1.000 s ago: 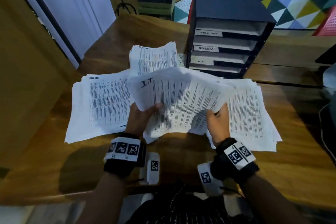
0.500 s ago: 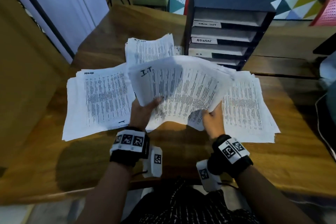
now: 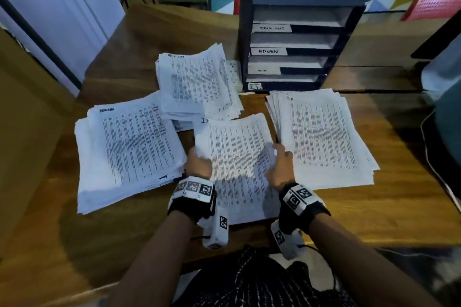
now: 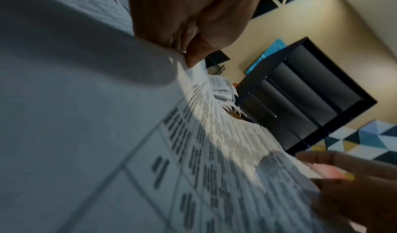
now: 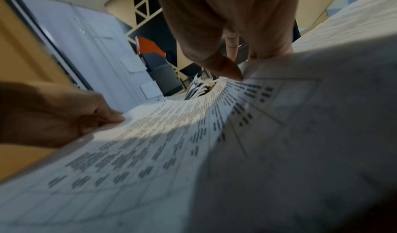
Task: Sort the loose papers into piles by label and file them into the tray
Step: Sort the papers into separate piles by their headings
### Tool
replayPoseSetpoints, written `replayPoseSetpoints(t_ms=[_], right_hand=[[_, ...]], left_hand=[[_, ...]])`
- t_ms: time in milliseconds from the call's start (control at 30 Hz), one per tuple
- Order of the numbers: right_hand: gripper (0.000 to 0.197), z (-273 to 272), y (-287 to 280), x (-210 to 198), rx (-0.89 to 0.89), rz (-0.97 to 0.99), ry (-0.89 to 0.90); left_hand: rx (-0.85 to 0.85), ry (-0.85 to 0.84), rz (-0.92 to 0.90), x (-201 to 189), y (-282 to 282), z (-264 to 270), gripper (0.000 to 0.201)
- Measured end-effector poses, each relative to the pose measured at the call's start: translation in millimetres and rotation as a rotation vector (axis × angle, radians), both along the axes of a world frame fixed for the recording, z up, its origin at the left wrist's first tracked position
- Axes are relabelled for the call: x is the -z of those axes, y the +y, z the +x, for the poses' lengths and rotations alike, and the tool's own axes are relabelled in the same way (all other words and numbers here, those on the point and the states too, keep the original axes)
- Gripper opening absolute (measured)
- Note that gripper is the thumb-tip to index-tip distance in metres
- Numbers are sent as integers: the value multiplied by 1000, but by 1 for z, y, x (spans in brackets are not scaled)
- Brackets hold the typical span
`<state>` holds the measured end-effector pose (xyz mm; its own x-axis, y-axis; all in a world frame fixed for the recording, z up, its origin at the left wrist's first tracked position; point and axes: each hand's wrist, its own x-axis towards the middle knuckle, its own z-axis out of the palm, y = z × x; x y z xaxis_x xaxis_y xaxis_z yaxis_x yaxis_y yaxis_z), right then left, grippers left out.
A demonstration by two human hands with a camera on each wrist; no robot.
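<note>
Parked at the back of the wooden desk (image 3: 374, 207): a dark filing tray (image 3: 294, 32) with four labelled slots, openings facing the seat, presumably so each stack slides straight in. Spread out in front of the tray, four sorted stacks, each with its handwritten label showing at the top, handy for matching to a slot. Furthest left of the tray, the big ADMIN pile (image 3: 129, 152). Straight in front of the tray, the H.R. pile (image 3: 321, 139). Just left of the tray, a fanned pile (image 3: 197, 87) with a label too blurry to read. Nearest the seat, between ADMIN and H.R., the I.T. stack (image 3: 237, 164), gripped on both long sides, most likely to square the edges and lift it as one bundle. Left hand (image 3: 198, 164) curled on the stack's left edge, thumb pinching the sheets. Right hand (image 3: 280, 169) curled on the right edge, same pinch. Bottom slot of the tray marked I.T., so probably headed there.
</note>
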<state>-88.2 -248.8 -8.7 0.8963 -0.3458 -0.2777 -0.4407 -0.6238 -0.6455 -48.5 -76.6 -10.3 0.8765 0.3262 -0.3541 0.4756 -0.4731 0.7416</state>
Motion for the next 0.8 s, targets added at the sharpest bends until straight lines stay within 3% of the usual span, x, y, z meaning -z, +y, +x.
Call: replayPoseSetpoints(t_ms=[133, 200, 300, 400, 433, 600, 700, 800], right_hand=[[64, -7, 9, 10, -84, -321, 172], [63, -9, 12, 12, -134, -390, 210], [52, -3, 6, 5, -154, -354, 209], [37, 11, -19, -11, -79, -239, 139], [35, 18, -32, -16, -40, -203, 110], [27, 52, -119, -15, 27, -116, 100], [23, 63, -174, -10, 75, -143, 131], [34, 64, -220, -7, 176, -172, 191]], left_hand=[[70, 96, 100, 7, -4, -2, 57], [86, 143, 93, 9, -6, 0, 57], [-7, 118, 92, 3, -13, 3, 47], [185, 86, 234, -12, -28, 10, 74], [263, 41, 284, -17, -35, 15, 74], [397, -93, 73, -32, -100, 46, 44], [440, 1, 44, -26, -148, 56, 38], [435, 146, 78, -8, -187, 54, 40]])
